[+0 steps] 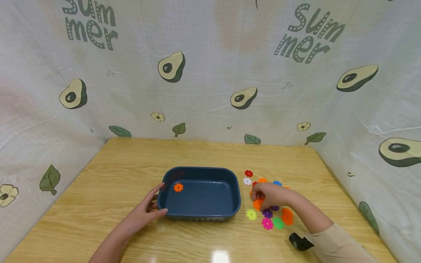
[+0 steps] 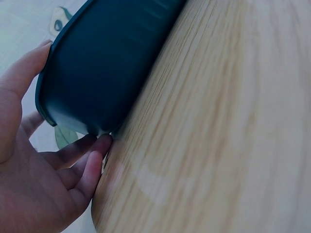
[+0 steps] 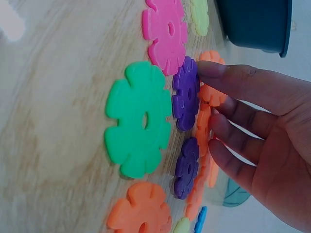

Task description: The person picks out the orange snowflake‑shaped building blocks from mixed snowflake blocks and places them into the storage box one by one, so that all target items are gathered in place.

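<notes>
A: Where was the left hand?

B: At the near-left corner of the blue tub, w/ thumb up by the rim & fingers curled against the tub's outer wall low down, touching it. The left wrist view showed the grip close: palm wrapped round the corner, tub standing on the wooden table.

A: Anything in the tub?

B: One orange flower disc, lying flat on the bottom near the far-left corner (the only piece in there).

A: And the right hand?

B: Down over the pile of flower discs to the right of the tub, well apart from the left hand. Fingers were bent, tips touching orange pieces in the pile. Whether it had really pinched one, couldn't tell.

A: Which discs lay round it?

B: Near side: yellow disc, pink disc, green disc, purple disc, all flat on the table & just beside each other. Far side: red disc & white disc, a bit apart from the rest.

A: Background?

B: Cloth w/ avocado print hung on three sides. A beige sleeve covered the right forearm.
</notes>
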`<state>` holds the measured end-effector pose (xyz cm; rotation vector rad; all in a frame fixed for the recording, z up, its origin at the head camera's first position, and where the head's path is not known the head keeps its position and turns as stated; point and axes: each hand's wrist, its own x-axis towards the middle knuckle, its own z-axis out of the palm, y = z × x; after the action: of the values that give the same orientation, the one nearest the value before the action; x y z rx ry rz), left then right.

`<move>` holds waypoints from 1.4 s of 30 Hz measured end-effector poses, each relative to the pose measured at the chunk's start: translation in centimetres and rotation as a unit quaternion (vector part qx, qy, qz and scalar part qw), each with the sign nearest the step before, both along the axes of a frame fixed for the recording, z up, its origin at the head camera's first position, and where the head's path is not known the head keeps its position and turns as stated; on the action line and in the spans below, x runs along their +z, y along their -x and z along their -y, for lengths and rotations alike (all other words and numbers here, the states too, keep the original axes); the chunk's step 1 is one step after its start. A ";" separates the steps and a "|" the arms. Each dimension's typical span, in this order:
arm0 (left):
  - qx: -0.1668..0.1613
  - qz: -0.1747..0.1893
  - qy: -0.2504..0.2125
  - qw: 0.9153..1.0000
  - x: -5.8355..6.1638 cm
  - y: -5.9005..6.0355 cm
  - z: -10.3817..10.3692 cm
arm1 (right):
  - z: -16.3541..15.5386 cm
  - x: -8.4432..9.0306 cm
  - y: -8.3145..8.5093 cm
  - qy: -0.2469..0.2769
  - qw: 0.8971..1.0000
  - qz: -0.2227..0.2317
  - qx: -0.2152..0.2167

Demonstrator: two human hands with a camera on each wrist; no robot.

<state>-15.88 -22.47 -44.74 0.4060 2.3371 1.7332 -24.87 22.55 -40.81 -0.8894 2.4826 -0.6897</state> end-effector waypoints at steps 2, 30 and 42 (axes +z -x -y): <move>0.003 -0.001 0.002 1.000 0.1 0.0 0.0 | 0.0 0.0 0.0 -0.002 1.000 -0.006 0.000; 0.003 -0.001 0.006 1.000 0.1 0.0 -0.1 | 0.9 2.1 0.1 -0.003 0.999 -0.039 0.009; 0.008 0.006 0.011 1.000 0.1 0.0 0.0 | 2.7 6.6 1.1 0.020 0.999 -0.030 0.011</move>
<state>-15.86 -22.50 -44.60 0.3736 2.3559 1.7104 -25.98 19.90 -34.24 -0.9647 2.5159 -0.7166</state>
